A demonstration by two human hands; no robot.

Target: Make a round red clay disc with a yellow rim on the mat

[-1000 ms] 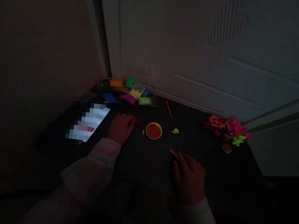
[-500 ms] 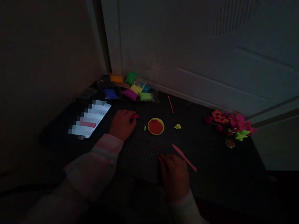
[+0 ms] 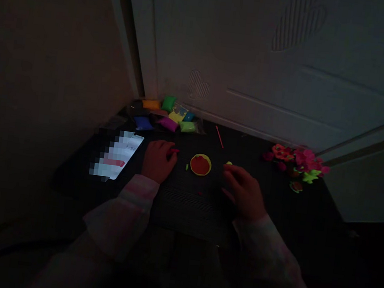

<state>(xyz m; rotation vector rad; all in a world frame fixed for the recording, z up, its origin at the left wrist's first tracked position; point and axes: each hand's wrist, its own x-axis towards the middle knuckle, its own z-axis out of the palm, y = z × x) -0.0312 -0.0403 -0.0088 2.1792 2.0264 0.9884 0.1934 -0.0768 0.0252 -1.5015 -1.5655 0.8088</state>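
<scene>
My left hand [image 3: 159, 161] rests on the dark table, fingers closed around a pinkish-red piece of clay [image 3: 175, 151] that sticks out past the fingertips. Over to the right, my right hand [image 3: 244, 192] reaches forward with its fingers apart. Its fingertips are at a small yellow clay lump [image 3: 229, 163], partly covered by them; whether they touch it I cannot tell. Between the hands lies a round clay disc [image 3: 200, 164], orange-red with a yellow rim. A small green clay bit [image 3: 187, 167] is left of the disc, and a tiny red bit [image 3: 199, 193] in front of it.
Packets of coloured clay [image 3: 168, 123] lie along the back left. A lit phone [image 3: 128, 152] is left of my left hand. A thin pink stick tool [image 3: 219, 136] lies near the white panel. Bright clay flowers [image 3: 304, 160] are at the right.
My right hand has moved forward and right, from beside the tiny red bit to the yellow lump. The pink clay knife is now hidden behind that hand. My left hand stays put.
</scene>
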